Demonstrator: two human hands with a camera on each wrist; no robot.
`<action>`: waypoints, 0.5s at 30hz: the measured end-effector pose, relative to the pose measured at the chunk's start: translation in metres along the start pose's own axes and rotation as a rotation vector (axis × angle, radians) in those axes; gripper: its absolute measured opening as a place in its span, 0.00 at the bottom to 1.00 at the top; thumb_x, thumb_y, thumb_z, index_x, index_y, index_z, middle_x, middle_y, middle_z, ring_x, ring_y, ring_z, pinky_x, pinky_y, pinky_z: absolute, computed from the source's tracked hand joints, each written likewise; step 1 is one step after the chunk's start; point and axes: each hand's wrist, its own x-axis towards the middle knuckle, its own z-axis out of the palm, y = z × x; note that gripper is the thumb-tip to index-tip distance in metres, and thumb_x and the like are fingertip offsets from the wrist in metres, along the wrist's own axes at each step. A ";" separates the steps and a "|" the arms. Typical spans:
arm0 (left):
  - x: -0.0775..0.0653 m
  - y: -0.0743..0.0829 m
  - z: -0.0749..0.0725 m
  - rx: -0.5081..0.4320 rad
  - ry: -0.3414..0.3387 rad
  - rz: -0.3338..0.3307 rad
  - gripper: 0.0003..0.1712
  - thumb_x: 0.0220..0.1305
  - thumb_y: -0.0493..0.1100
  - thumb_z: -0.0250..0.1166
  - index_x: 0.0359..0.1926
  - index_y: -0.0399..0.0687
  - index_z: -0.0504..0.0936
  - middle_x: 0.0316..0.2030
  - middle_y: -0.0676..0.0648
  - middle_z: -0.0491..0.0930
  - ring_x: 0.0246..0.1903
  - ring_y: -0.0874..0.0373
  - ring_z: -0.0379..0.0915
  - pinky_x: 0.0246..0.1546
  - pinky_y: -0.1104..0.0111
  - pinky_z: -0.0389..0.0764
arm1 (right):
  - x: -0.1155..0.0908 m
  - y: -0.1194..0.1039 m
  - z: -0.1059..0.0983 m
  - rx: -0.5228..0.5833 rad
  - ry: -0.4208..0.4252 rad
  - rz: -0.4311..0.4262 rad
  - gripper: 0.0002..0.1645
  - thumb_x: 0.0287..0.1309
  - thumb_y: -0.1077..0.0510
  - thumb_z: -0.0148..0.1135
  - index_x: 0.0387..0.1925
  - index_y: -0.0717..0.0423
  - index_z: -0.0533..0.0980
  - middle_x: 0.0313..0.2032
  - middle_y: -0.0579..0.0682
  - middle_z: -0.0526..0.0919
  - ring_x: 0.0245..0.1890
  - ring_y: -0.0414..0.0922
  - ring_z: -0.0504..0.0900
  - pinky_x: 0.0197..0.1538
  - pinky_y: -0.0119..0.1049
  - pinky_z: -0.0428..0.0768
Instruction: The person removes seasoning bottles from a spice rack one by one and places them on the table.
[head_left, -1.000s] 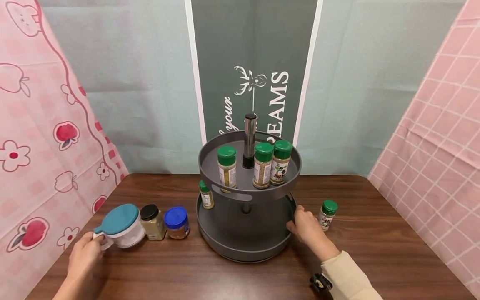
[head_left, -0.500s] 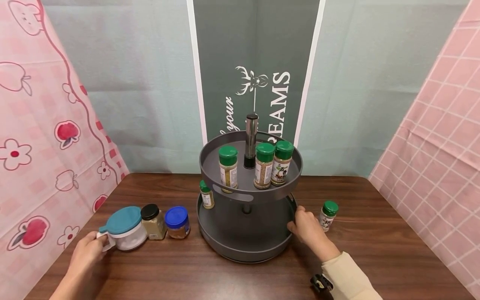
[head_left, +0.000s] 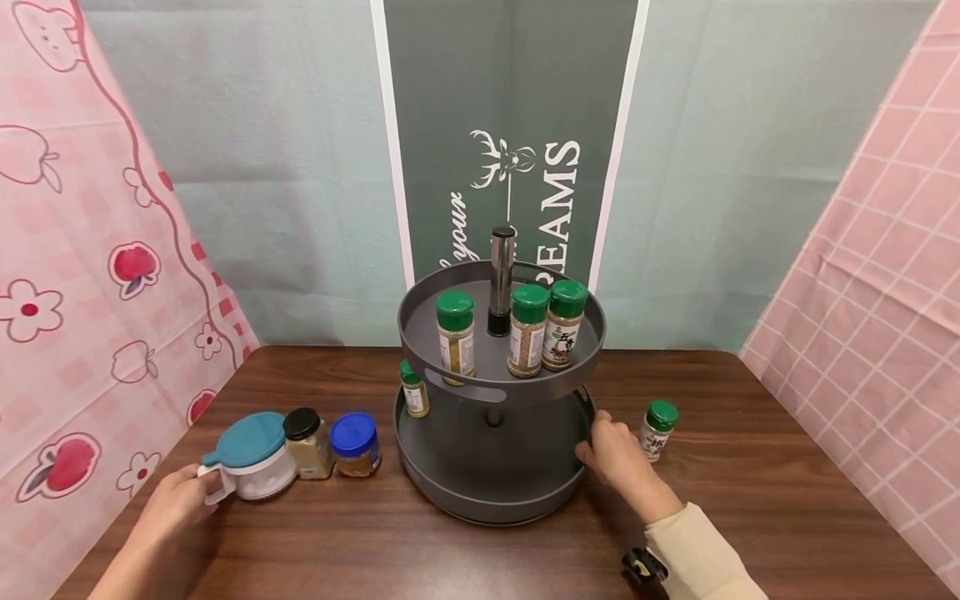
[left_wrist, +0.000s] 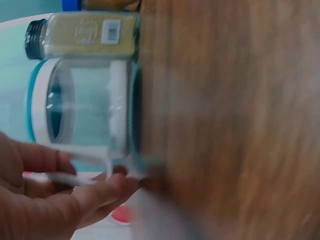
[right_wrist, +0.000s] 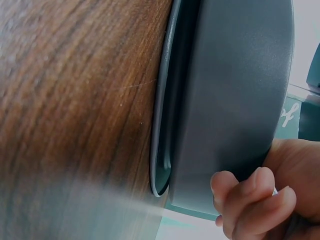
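My left hand holds the white handle of a seasoning jar with a teal lid, upright on the table at left. In the left wrist view its thumb and fingers are around the handle, and the jar's body is clear. My right hand grips the right rim of the lower tray of a dark grey two-tier turntable rack. In the right wrist view, curled fingertips lie against the tray's outer wall.
Beside the jar stand a black-capped spice jar and a blue-lidded jar. Several green-capped spice bottles are on the rack, one of them on the lower tier. Another green-capped bottle stands right of my right hand.
The teal-lidded jar has shifted slightly right and settled level against the black-capped jar, my left hand moving with it. My right hand and the rack look unmoved.
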 end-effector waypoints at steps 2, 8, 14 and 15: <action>0.000 0.001 -0.002 0.022 -0.046 0.013 0.20 0.63 0.35 0.45 0.44 0.14 0.65 0.31 0.39 0.76 0.30 0.59 0.69 0.27 0.73 0.76 | 0.000 0.000 0.000 0.002 0.000 0.003 0.16 0.46 0.62 0.57 0.33 0.70 0.64 0.18 0.58 0.69 0.16 0.48 0.70 0.19 0.41 0.71; -0.003 0.001 -0.005 0.084 -0.156 0.076 0.17 0.63 0.32 0.45 0.42 0.14 0.66 0.30 0.45 0.75 0.32 0.57 0.70 0.30 0.69 0.78 | 0.001 0.000 0.000 0.007 -0.005 0.011 0.17 0.47 0.62 0.57 0.34 0.71 0.64 0.18 0.58 0.69 0.16 0.49 0.70 0.19 0.41 0.71; -0.009 -0.002 -0.007 0.124 -0.191 0.109 0.14 0.66 0.34 0.45 0.40 0.20 0.67 0.28 0.47 0.71 0.30 0.58 0.68 0.30 0.70 0.75 | 0.000 0.000 0.000 0.007 -0.021 0.021 0.19 0.47 0.62 0.57 0.36 0.73 0.64 0.19 0.59 0.70 0.17 0.49 0.70 0.20 0.42 0.71; -0.010 -0.002 -0.007 0.134 -0.189 0.117 0.13 0.66 0.35 0.45 0.39 0.22 0.67 0.27 0.48 0.70 0.29 0.58 0.68 0.29 0.70 0.74 | -0.001 0.000 0.000 0.009 -0.023 0.021 0.20 0.47 0.62 0.57 0.37 0.73 0.64 0.19 0.59 0.70 0.17 0.49 0.70 0.20 0.42 0.71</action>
